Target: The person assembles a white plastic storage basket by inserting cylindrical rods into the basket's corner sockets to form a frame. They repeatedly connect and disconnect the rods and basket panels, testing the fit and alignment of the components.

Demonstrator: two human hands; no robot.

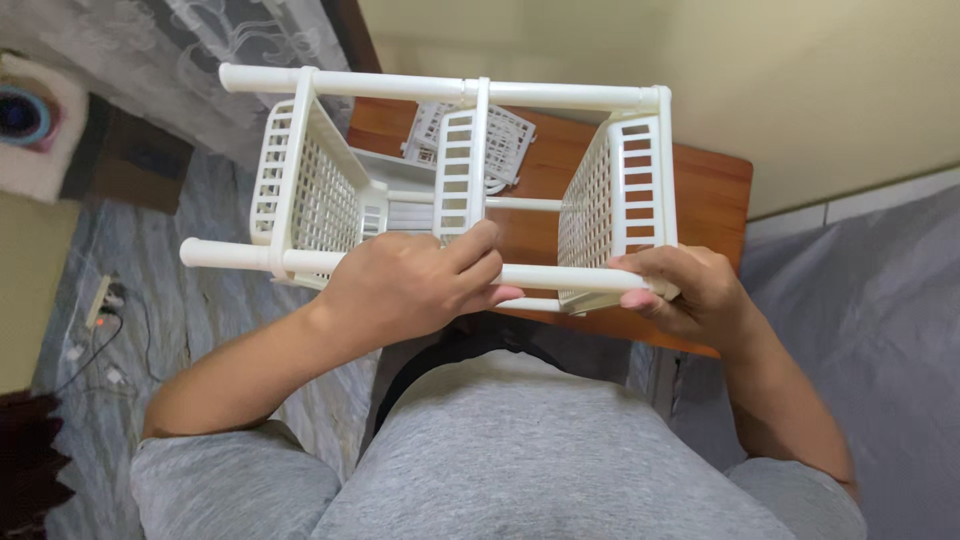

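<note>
I hold a white plastic shelf rack [455, 180] on its side above a small brown wooden table [705, 185]. The rack has several slatted basket tiers joined by round white poles. My left hand [410, 280] is wrapped around the near pole [235, 256] where the middle basket [463, 165] meets it, thumb pressed on the basket's corner. My right hand [685, 290] grips the same pole's right end at the right basket [620, 190]. The left basket [305, 180] juts out past the table's edge.
A loose white slatted plastic panel [510, 140] lies on the table behind the rack. A beige wall [760, 70] rises beyond the table. Grey cloth [880, 300] covers the floor on the right. At left are a lace curtain [250, 40] and a power strip [100, 300] with cables.
</note>
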